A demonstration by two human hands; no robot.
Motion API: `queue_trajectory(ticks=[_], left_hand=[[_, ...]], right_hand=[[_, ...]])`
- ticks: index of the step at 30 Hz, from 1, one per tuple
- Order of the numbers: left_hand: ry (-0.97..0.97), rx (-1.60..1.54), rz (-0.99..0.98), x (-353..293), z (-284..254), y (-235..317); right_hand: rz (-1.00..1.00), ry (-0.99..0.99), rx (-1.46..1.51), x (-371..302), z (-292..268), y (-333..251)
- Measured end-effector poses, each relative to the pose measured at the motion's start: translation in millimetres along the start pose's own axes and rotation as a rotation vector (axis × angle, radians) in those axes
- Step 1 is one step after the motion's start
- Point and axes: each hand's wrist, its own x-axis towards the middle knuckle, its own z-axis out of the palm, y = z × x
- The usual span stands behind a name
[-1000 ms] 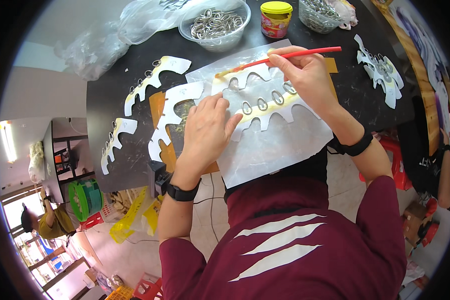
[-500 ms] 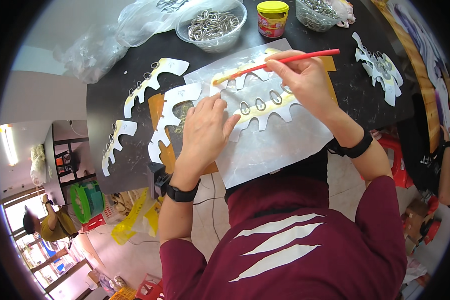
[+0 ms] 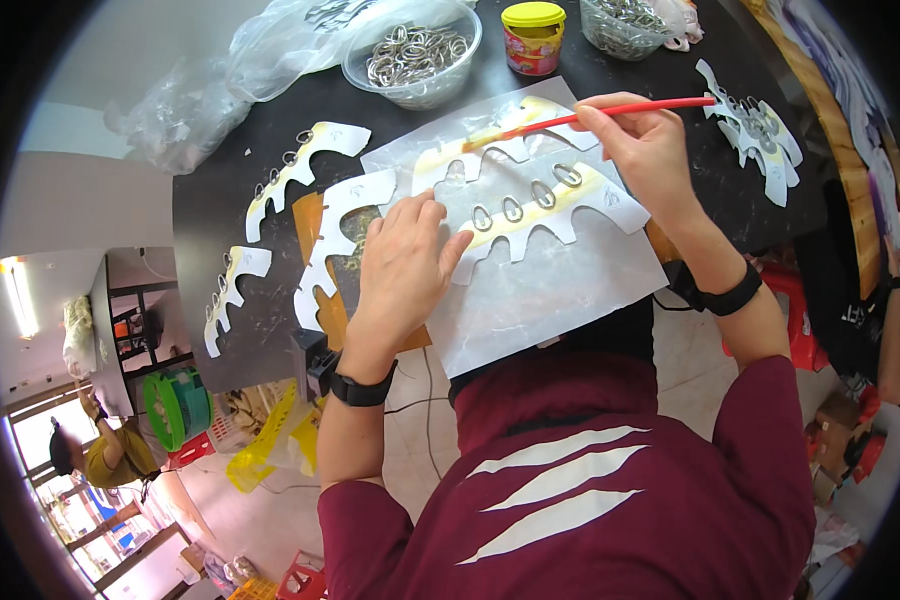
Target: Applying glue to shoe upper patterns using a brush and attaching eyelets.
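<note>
Head view: steadying and pinching

The left hand [image 3: 407,262] lies flat, gripping nothing visible, apparently steadying the translucent sheet [image 3: 530,310]. Beyond, the right hand [image 3: 638,155] pinches the red brush [image 3: 545,124], seemingly for control, its tip at the scalloped strip [image 3: 517,149]. Farther, a clear bowl [image 3: 425,94] sits handy.

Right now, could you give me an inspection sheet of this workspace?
Surface: dark table, pale marks on it.
Things: white scalloped piece bearing four metal rings, on a translucent sheet.
Clutter: clear tub of rings, yellow-lidded container, plastic bag.
Left hand: nothing seen in it; fingertips by the upper white piece.
Right hand: holds a red brush, bristle end at that piece.
Cables: one over the floor.
Surroundings: a person far left, red stool right.
</note>
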Motion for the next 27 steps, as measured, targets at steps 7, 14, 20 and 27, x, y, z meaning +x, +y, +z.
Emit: queue_trajectory(ticks=[7,14,20,27], left_hand=[[-0.067,-0.030,-0.035,3,-4,3],[-0.095,-0.037,-0.053,3,-4,3],[-0.072,-0.017,-0.030,3,-4,2],[-0.082,-0.024,-0.043,4,-5,3]], right_hand=[[-0.010,0.026,-0.002,-5,-16,2],[-0.037,0.139,-0.040,2,-42,12],[-0.039,0.198,-0.141,6,-61,20],[-0.081,0.198,-0.052,12,-57,25]])
